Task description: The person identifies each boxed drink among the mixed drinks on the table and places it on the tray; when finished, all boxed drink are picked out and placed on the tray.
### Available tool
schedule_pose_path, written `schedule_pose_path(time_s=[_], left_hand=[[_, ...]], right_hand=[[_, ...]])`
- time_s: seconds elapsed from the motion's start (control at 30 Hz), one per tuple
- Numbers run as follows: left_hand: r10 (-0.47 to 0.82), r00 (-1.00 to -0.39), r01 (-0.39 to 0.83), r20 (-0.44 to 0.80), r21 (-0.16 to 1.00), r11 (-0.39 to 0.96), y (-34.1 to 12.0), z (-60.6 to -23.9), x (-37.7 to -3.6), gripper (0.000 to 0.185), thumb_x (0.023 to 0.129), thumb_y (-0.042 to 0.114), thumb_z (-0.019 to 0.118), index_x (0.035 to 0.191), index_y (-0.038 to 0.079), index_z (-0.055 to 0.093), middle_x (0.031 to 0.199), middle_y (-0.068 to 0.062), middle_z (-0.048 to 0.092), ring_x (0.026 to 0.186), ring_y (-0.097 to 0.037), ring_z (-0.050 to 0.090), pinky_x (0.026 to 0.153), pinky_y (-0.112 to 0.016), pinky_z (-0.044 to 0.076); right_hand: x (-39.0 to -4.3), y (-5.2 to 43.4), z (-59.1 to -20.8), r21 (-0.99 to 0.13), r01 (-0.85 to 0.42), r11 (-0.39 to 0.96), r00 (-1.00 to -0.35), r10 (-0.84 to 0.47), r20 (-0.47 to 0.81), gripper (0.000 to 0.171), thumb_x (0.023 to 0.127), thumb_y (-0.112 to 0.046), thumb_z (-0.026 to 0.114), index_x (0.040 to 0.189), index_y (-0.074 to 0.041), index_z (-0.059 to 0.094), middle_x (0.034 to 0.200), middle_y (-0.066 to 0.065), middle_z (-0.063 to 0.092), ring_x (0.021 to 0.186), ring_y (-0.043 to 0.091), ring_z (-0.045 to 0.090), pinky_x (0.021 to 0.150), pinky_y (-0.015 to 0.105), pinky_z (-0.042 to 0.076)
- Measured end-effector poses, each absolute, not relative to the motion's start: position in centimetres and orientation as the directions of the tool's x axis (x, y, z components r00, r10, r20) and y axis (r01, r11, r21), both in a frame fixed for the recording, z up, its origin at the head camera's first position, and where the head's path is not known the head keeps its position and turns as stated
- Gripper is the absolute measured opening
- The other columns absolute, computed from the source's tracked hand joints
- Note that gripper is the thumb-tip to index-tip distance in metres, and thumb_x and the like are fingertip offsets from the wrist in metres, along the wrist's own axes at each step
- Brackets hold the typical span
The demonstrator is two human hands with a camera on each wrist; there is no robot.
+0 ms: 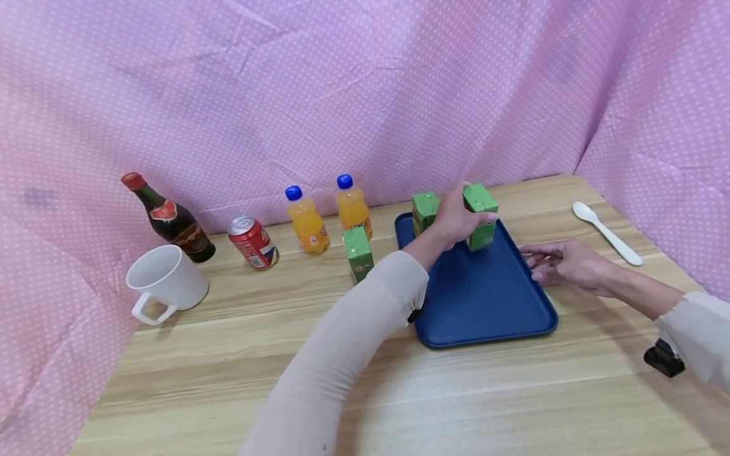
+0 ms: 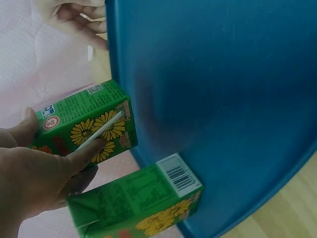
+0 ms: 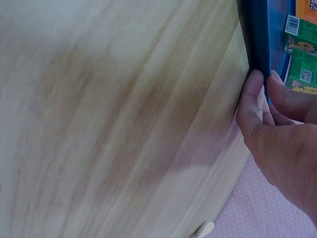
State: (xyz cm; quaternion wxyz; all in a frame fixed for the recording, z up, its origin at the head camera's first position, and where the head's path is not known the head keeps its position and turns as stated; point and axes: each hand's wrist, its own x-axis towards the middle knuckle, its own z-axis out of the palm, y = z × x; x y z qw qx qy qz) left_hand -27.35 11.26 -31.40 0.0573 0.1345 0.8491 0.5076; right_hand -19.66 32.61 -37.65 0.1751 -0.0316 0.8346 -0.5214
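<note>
Wooden table (image 1: pixel 228 354): green chrysanthemum-printed carton (image 1: pixel 481 215), writing unreadable.

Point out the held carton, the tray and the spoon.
held carton (image 1: pixel 482 218), head view, front face below the fingers.
tray (image 1: pixel 485 297), head view, bare floor.
spoon (image 1: pixel 613 240), head view, mid handle.

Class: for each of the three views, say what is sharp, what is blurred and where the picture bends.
Head view: evenly lit and sharp, though the table edges bow outward; left wrist view: carton print crisp, tray smooth and slightly soft; right wrist view: wood grain smeared, right hand clearer.
</note>
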Motion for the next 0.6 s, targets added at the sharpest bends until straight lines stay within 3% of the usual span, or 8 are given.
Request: schedule_pose_path(time_s=[0.47,0.6], left_hand=[[0.312,-0.949,0.198,0.048,0.860,0.470,11.9,-33.5,-27.5,0.070,0.067,0.021,0.076,0.126,0.014,0.039,0.109,0.001,0.048,0.092,-0.012,0.052,0.070,-0.020,0.046],[0.305,-0.952,0.193,0.035,0.842,0.504,11.9,-33.1,-27.2,0.078,0.066,0.026,0.076,0.131,0.015,0.034,0.118,0.000,0.044,0.102,-0.013,0.049,0.076,-0.022,0.045]], right_hand=[[-19.6,32.5,-37.7,-0.876,0.122,0.466,-0.937,-0.237,-0.257,0.068,0.074,-0.002,0.067,0.133,0.002,0.033,0.112,0.024,0.047,0.086,0.009,0.056,0.073,0.024,0.050],[-19.6,32.5,-37.7,-0.876,0.120,0.467,-0.937,-0.237,-0.255,0.069,0.073,-0.003,0.068,0.133,0.001,0.034,0.111,0.024,0.047,0.086,0.010,0.056,0.073,0.024,0.050]])
